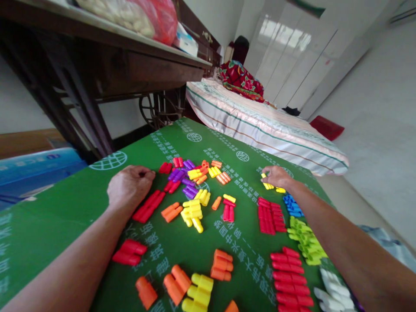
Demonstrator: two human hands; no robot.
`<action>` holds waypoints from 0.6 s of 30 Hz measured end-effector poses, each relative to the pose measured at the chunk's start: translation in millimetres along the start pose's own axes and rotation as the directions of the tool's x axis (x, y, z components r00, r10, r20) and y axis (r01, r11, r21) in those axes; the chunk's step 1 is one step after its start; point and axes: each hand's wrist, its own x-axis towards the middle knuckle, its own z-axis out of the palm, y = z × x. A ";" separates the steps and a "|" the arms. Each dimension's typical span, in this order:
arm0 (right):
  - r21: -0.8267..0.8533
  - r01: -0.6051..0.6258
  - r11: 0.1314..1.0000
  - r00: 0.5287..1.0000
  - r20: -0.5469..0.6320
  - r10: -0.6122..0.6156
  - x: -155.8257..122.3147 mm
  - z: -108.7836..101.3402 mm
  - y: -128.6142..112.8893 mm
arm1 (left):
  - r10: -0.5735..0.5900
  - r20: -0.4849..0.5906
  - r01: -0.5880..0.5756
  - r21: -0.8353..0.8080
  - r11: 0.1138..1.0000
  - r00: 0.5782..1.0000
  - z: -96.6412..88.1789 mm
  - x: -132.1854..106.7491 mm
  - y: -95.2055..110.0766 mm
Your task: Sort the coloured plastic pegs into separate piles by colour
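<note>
Sorting, it seems: yellow pieces (268,186) are touched by the right hand (277,176); left hand (130,184) curled, both grips unclear; neat placing likely needed.

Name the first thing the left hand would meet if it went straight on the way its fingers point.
Most likely the small red plastic pieces just beyond the left hand, though its height above the green board is hard to judge.

Bare left hand (130,185), bare right hand (276,177) — tapering forearms (73,255), also bare
</note>
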 end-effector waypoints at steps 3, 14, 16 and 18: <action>-0.038 -0.036 0.999 0.999 0.003 0.037 2.1 3.8 1.1 | -0.025 0.013 0.024 0.036 0.999 1.000 -0.2 0.6 -0.5; -0.106 -0.062 0.992 0.997 0.043 0.067 0.2 6.9 3.9 | -0.028 0.006 0.027 0.052 0.998 1.000 -0.5 -0.4 3.0; -0.112 -0.063 0.992 0.997 0.046 0.068 -0.5 7.2 4.3 | -0.025 -0.001 0.025 0.058 0.998 1.000 -0.9 -0.5 3.1; -0.117 -0.067 0.991 0.996 0.046 0.073 -1.0 7.5 4.4 | -0.027 0.005 0.027 0.059 0.998 1.000 -1.4 -0.7 3.3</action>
